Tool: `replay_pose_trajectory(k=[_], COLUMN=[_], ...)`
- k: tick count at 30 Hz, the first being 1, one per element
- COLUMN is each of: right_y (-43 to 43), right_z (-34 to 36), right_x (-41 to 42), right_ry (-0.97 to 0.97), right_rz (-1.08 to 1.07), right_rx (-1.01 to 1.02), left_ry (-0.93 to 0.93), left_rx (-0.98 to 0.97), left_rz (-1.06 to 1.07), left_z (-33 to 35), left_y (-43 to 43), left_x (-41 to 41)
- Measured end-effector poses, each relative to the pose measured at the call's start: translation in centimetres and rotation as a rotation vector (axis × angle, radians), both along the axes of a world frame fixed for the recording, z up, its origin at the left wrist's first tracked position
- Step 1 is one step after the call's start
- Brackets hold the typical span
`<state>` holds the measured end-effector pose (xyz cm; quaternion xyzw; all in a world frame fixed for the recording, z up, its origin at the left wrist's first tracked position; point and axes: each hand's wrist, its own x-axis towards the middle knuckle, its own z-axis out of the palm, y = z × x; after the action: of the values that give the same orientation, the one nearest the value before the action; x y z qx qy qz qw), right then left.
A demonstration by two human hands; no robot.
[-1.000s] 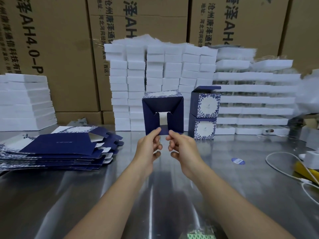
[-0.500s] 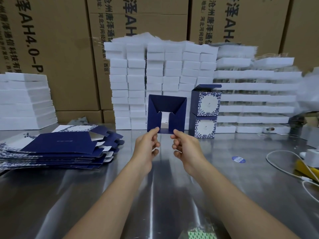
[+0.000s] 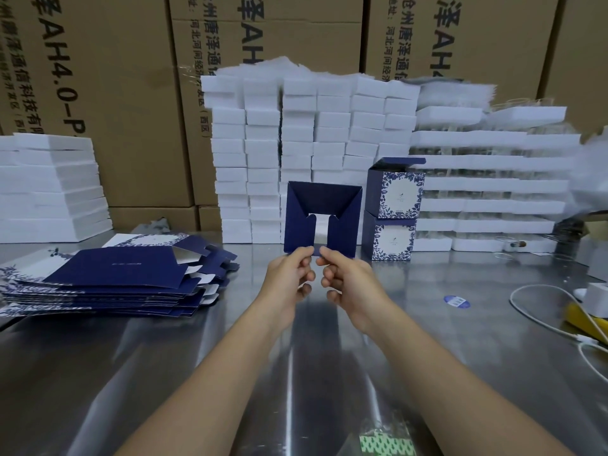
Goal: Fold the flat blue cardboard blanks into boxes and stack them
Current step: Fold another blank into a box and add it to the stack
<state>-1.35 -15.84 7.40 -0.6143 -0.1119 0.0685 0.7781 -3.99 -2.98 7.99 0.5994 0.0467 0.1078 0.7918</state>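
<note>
**Two hands hold up a half-folded blue box over a steel tabletop**

A person's left hand [image 3: 288, 274] and right hand [image 3: 348, 281] meet at the middle of the view. Each pinches the lower edge of a dark blue cardboard box [image 3: 324, 218] between thumb and curled fingers [image 3: 304, 255]. The box is held upright in the air above the shiny metal tabletop [image 3: 197, 373], its open end facing the viewer. Inside, its far flaps are only partly closed, leaving a rectangular gap.

To the left, a stack of flat blue cardboard blanks [image 3: 115, 278] lies on the tabletop. Just right of the held box, two finished blue-and-white floral boxes [image 3: 394, 212] stand one on the other, the upper one's lid flap raised. Behind are piles of white foam blocks [image 3: 296, 153] and tall brown shipping cartons [image 3: 131, 93]. A white cable [image 3: 533, 311] and a round blue sticker [image 3: 456, 301] lie at right.
</note>
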Motion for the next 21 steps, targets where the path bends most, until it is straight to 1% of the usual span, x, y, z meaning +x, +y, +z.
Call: replay_pose_trajectory(k=[2, 4, 10, 13, 16, 21], right_y=[0.2, 0.3, 0.0, -0.3, -0.5, -0.8], right_z=[0.0, 0.0, 0.3, 0.3, 0.2, 0.4], right_x=[-0.2, -0.1, -0.1, 0.4, 0.8, 1.3], right_ry=[-0.01, -0.019, -0.02, -0.011, -0.018, -0.029], right_rz=[0.016, -0.017, -0.069, -0.134, -0.175, -0.198], right_rx=[-0.001, 0.004, -0.013, 0.025, 0.03, 0.031], left_ry=[0.003, 0.014, -0.004, 0.01, 0.041, 0.0], left_rx=[0.003, 0.025, 0.101, 0.075, 0.093, 0.194], left_rz=[-0.027, -0.035, 0.047, 0.073, 0.074, 0.056], left_z=[-0.3, -0.4, -0.1, 0.1, 0.6, 0.9], left_y=[-0.4, -0.5, -0.5, 0.0, 0.5, 1.5], left_x=[0.0, 0.0, 0.1, 0.1, 0.0, 0.6])
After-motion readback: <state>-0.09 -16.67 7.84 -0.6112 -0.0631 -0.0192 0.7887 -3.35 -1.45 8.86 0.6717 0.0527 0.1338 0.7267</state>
